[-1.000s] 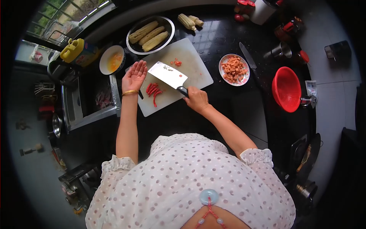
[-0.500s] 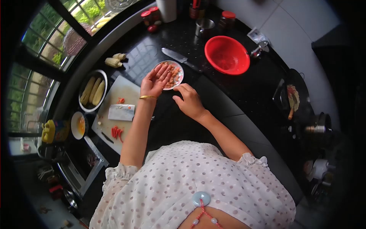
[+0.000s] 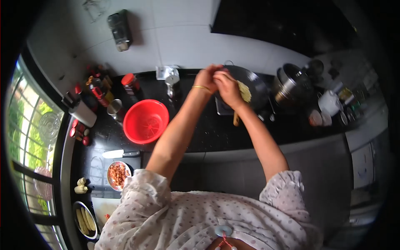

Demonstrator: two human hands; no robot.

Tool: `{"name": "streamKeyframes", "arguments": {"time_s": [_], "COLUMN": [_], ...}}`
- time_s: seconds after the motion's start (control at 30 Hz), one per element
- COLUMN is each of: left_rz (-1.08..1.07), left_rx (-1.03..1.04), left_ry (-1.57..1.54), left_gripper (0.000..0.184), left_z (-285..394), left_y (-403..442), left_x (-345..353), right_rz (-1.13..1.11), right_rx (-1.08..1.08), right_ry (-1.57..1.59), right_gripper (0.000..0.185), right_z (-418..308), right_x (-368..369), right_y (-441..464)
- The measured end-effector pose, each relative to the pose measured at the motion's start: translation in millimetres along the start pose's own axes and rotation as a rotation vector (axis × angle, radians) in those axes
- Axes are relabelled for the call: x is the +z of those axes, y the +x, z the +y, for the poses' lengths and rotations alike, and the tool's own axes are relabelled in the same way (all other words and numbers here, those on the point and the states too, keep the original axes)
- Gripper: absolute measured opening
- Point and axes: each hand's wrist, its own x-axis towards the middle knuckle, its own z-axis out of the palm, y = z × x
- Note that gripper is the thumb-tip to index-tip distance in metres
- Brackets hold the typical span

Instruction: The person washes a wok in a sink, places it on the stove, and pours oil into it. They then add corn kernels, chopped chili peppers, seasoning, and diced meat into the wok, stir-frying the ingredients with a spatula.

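Note:
My left hand (image 3: 205, 79), with a gold bangle at the wrist, is raised at the near left edge of a dark wok (image 3: 260, 89). Its fingers are curled and partly hidden behind my right hand (image 3: 228, 86). The two hands touch, the right fingers bent against the left. Whatever may lie between them I cannot make out. Pale yellowish food (image 3: 244, 91) shows in the wok just right of my right hand. A wooden handle (image 3: 236, 119) sticks out from the wok toward me, apart from both hands.
Left of my arms are a red plastic basin (image 3: 137, 127), a knife (image 3: 114, 154) and a plate of chopped reddish food (image 3: 111, 174). A metal cup (image 3: 114, 107) and red-lidded jar (image 3: 130, 84) stand behind. A steel pot (image 3: 285, 93) stands right of the wok.
The view has turned right toward the stove. Both hands have gone from beside the plate of chopped food to the wok. The left palm, earlier spread and facing up, now meets the right hand.

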Motion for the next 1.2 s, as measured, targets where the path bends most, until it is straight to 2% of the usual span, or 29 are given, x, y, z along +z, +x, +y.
{"name": "streamKeyframes", "arguments": {"time_s": [0.03, 0.07, 0.1, 0.13, 0.17, 0.2, 0.27, 0.33, 0.37, 0.4, 0.43, 0.47, 0.5, 0.57, 0.6, 0.63, 0.67, 0.7, 0.73, 0.77, 0.8, 0.87, 0.97, 1.07, 1.2], "left_rz": [-0.071, 0.262, 0.335, 0.362, 0.397, 0.43, 0.498, 0.61, 0.618, 0.57, 0.661, 0.805, 0.889, 0.956, 0.924, 0.989, 1.04, 1.237, 1.326, 1.326, 1.292, 1.057, 0.927, 0.781, 0.689], "left_rx": [-0.031, -0.008, -0.068, -0.148, -0.121, -0.106, -0.011, 0.133, 0.166, 0.117, 0.337, 0.394, 0.478, 0.566, 0.636, 0.702, 0.809, 0.785, 0.83, 0.818, 0.841, 0.714, 0.644, 0.631, 0.676], "left_ry": [-0.098, 0.217, 0.313, 0.19, 0.229, 0.265, 0.289, 0.326, 0.339, 0.287, 0.289, 0.377, 0.457, 0.585, 0.615, 0.781, 0.916, 1.126, 1.202, 1.25, 1.278, 1.189, 1.011, 0.978, 0.971], "left_gripper": [0.032, 0.033, 0.038, 0.046, 0.049, 0.053, 0.057, 0.041, 0.031, 0.026, 0.02, 0.017, 0.017, 0.014, 0.012, 0.013, 0.016, 0.026, 0.037, 0.043, 0.038, 0.033, 0.025, 0.024, 0.021], "left_z": [-12.8, -13.8, -12.5, -9.0, 5.0, 17.3, 59.1, 117.8, 157.4, 217.5, 247.2, 266.4, 293.9, 349.2, 373.9, 394.6, 425.6, 459.7, 463.8, 477.2, 484.5, 491.0, 479.5, 488.2, 467.7], "left_y": [43.8, 13.2, 13.5, 20.2, 14.9, 11.6, 13.7, 7.5, 13.3, 37.0, 28.4, -0.3, -11.1, -19.0, -15.7, -13.0, 6.1, 28.2, 24.5, 30.6, 33.7, 30.9, 15.1, 9.9, -28.1], "left_x": [-40.4, 6.2, 7.2, 0.1, -3.9, -7.9, -49.3, -88.8, -125.6, -209.9, -209.8, -164.7, -158.3, -164.0, -177.4, -181.6, -214.4, -254.0, -242.4, -248.4, -250.4, -240.3, -213.4, -234.8, -229.5], "right_rz": [0.007, -0.179, -0.244, -0.386, -0.441, -0.371, -0.376, -0.372, -0.398, -0.392, -0.405, -0.414, -0.446, -0.45, -0.463, -0.48, -0.48, -0.478, -0.476, -0.461, -0.482, -0.454, -0.417, -0.414, -0.434], "right_rx": [0.094, 0.281, 0.325, 0.419, 0.502, 0.462, 0.448, 0.441, 0.457, 0.459, 0.502, 0.544, 0.549, 0.538, 0.526, 0.497, 0.518, 0.526, 0.537, 0.53, 0.496, 0.482, 0.538, 0.536, 0.454], "right_ry": [-0.11, -0.28, -0.415, -0.584, -0.611, -0.552, -0.536, -0.519, -0.511, -0.515, -0.475, -0.437, -0.425, -0.396, -0.353, -0.354, -0.324, -0.314, -0.305, -0.304, -0.326, -0.351, -0.314, -0.266, -0.21], "right_gripper": [0.012, 0.016, 0.02, 0.019, 0.016, 0.012, 0.013, 0.012, 0.013, 0.013, 0.014, 0.015, 0.017, 0.017, 0.016, 0.016, 0.017, 0.017, 0.017, 0.017, 0.017, 0.017, 0.018, 0.016, 0.016], "right_z": [31.7, 52.7, 104.6, 137.0, 145.3, 152.2, 135.3, 111.3, 98.1, 86.1, 74.7, 63.1, 48.6, 14.9, -1.8, -16.5, -25.9, -37.9, -48.5, -54.6, -63.4, -75.3, -85.5, -88.5, -91.5], "right_x": [-4.2, -19.1, -25.2, -35.1, -45.1, -52.0, -62.6, -63.4, -62.0, -58.9, -55.3, -51.2, -47.4, -35.9, -29.4, -23.4, -17.7, -11.6, -5.7, -0.6, 4.5, 14.5, 28.6, 43.1, 70.1], "right_y": [-7.9, -11.2, -35.2, -57.3, -66.1, -73.9, -69.6, -57.2, -47.7, -38.7, -29.9, -19.2, -7.7, 15.3, 25.7, 35.4, 40.7, 48.1, 52.9, 53.1, 57.1, 58.3, 61.0, 64.2, 79.2]}}
